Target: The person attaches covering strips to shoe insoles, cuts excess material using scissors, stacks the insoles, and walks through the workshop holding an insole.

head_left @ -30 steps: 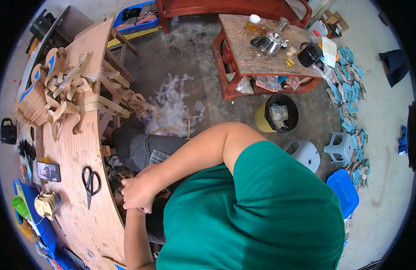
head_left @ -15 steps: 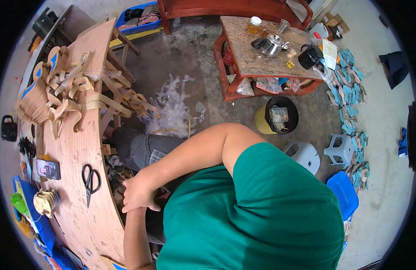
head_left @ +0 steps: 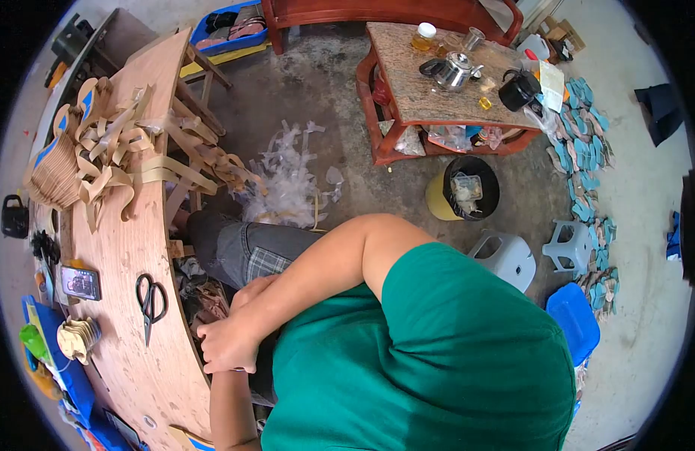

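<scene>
My right hand (head_left: 231, 343) lies across my left forearm (head_left: 232, 410), its fingers curled around it near the wrist. Part of my left hand (head_left: 251, 292) shows past my right forearm, above my lap; its fingers are mostly hidden. Both hands are just off the edge of the wooden table (head_left: 122, 263). Black-handled scissors (head_left: 149, 307) rest on the tabletop nearby. Crumpled fabric scraps (head_left: 210, 301) sit below the table edge, close to my hands.
Tan strips (head_left: 126, 143) and stacked insole-shaped pieces (head_left: 56, 174) occupy the table's far end. A phone (head_left: 80, 283) stands near a stack of pale pieces (head_left: 78, 338). Plastic scraps (head_left: 284, 177) litter the floor. A bin (head_left: 445, 197) and stools (head_left: 505, 259) stand rightward.
My right hand has shifted slightly down along my left forearm, and my right elbow has dropped a little. Part of my left hand now shows beyond my right forearm.
</scene>
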The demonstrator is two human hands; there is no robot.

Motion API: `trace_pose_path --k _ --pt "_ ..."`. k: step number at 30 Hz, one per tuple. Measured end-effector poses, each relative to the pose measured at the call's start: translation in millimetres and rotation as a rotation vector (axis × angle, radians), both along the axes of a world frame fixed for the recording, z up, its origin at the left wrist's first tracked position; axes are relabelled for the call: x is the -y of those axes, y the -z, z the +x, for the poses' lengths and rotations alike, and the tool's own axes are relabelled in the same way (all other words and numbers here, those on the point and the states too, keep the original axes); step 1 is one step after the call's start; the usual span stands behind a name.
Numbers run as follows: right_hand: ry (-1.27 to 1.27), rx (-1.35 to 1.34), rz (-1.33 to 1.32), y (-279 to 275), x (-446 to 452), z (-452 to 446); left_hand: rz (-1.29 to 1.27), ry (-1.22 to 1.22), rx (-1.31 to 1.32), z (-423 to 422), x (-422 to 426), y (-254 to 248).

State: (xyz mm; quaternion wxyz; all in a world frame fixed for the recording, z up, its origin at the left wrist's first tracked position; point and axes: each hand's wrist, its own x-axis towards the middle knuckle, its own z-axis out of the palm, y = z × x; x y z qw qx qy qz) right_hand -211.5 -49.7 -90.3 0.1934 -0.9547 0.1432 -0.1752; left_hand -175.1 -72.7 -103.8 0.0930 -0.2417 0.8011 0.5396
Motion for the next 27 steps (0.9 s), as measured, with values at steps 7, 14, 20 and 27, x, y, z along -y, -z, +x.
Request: trace_pose_path --k 7,14,20,27 --pt "0.004 -0.263 0.108 -6 5 1 0.048 -0.109 -0.681 1 -15 56" --pt "0.042 -0.080 0.063 1 3 -15 -0.184 -0.131 0.094 11 -11 -15" --pt "-0.074 -0.056 0.247 -34 1 -33 -0.179 -0.564 0.089 78 -76 -29" --pt "-0.126 -0.124 0.319 -34 2 -29 -0.283 -0.801 0.076 59 -81 -32"
